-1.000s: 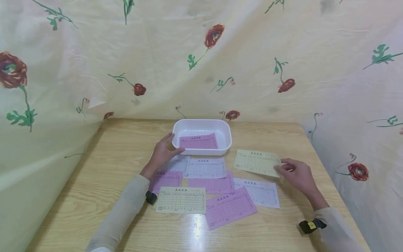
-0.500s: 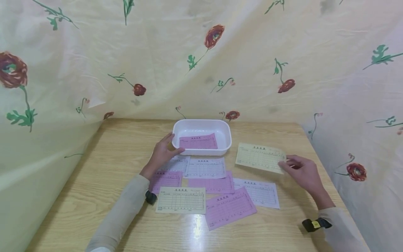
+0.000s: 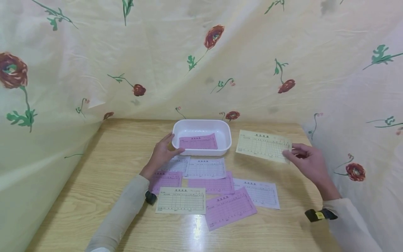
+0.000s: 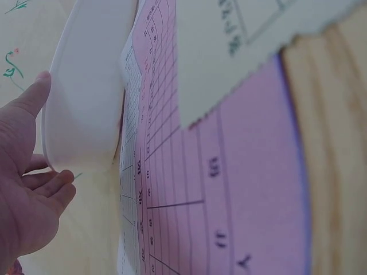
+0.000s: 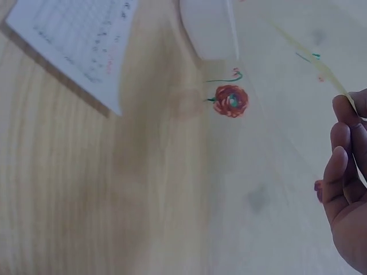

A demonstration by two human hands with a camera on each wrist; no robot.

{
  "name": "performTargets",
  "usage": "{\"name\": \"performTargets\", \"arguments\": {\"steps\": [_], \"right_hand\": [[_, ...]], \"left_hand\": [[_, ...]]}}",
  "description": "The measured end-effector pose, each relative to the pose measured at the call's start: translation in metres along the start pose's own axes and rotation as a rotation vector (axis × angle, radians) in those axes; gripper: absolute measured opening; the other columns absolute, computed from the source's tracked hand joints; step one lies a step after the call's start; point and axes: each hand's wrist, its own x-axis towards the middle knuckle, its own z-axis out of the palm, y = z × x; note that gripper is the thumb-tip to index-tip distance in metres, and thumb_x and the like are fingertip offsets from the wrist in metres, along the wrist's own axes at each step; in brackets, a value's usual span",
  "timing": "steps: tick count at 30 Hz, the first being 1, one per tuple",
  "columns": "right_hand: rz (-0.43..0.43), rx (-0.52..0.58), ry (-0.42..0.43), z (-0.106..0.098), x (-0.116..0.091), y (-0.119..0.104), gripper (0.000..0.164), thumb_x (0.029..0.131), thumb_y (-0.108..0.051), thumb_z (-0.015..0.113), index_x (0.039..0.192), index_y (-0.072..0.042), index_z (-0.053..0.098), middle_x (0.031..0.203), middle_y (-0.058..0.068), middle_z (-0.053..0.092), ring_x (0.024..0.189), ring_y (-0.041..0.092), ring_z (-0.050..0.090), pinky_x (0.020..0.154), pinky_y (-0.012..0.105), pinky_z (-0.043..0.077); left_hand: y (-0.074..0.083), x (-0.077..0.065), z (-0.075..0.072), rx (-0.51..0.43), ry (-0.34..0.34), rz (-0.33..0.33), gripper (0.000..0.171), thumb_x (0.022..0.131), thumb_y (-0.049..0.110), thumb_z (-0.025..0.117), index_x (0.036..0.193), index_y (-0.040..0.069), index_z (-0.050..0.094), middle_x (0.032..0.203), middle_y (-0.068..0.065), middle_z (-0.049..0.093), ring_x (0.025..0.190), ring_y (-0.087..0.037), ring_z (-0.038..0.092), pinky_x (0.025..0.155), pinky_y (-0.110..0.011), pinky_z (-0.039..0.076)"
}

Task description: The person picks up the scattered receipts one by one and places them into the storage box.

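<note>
In the left wrist view, the left hand [image 4: 20,195] grips a corner of the white box [image 4: 86,91] at ten o'clock, half closed, thumb on the rim and curled fingers lower on the wall; that light hold seems enough to keep the box from sliding, with no squeeze called for. In the right wrist view, the right hand [image 5: 351,229], near three o'clock, pinches the lifted yellow slip [image 5: 325,71] by one edge, finger and thumb closed on the paper. Thin paper held so will probably droop at the far end, so a slow wrist and an even pinch, without creasing, would serve best. In the head view, the lifted slip hangs above the table [image 3: 110,168] at roughly three o'clock from the box, face towards the camera, while a pink slip [image 3: 198,142] lies inside the box. Compared with a second ago, the right hand and its slip are higher and further towards two o'clock; the left hand and box look unmoved.
</note>
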Motion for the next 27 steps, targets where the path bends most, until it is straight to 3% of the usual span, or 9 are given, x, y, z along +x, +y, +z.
{"name": "performTargets", "arguments": {"steps": [10,16,27], "right_hand": [[-0.008,0.032,-0.015,0.006,0.023,-0.024,0.05,0.091,-0.027,0.08,0.125,0.007,0.068,0.08,-0.038,0.062,0.075,-0.012,0.06,0.061,0.01,0.047],[-0.015,0.139,-0.023,0.025,0.038,-0.03,0.04,0.091,-0.021,0.08,0.12,0.005,0.07,0.08,-0.031,0.067,0.074,-0.005,0.064,0.062,0.011,0.05],[-0.029,0.256,-0.097,0.068,0.069,-0.056,0.039,0.092,-0.025,0.079,0.12,0.001,0.072,0.084,-0.018,0.074,0.075,0.005,0.064,0.061,0.018,0.049]], "left_hand": [[-0.001,-0.002,-0.001,-0.008,0.0,-0.004,0.085,0.086,0.045,0.081,0.152,0.005,0.046,0.163,-0.019,0.034,0.151,-0.039,0.03,0.124,-0.057,0.026],[0.0,-0.003,-0.002,-0.002,-0.004,-0.007,0.086,0.086,0.044,0.081,0.152,0.003,0.045,0.163,-0.021,0.033,0.151,-0.04,0.03,0.123,-0.058,0.026],[0.001,-0.002,-0.002,-0.005,-0.007,-0.021,0.087,0.086,0.046,0.081,0.153,0.005,0.045,0.164,-0.018,0.033,0.152,-0.039,0.029,0.124,-0.057,0.025]]}}
